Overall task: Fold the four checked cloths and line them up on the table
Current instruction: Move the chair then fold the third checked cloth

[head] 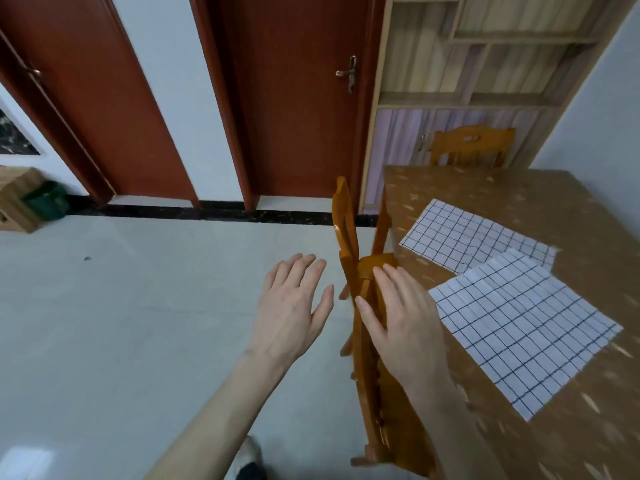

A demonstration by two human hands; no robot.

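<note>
Cloths [519,327] flat on table [571,209]; hands [291,306] open, empty.

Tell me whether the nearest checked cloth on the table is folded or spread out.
Folded. The nearest checked cloth lies flat on the table, with several stepped layer edges showing along its far side.

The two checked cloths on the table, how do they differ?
The near cloth lies closer to the hands and looks layered, with stepped edges at its far corner; the far cloth lies flat toward the table's back. The near cloth overlaps the far cloth's corner. Both are white with a dark grid.
</note>
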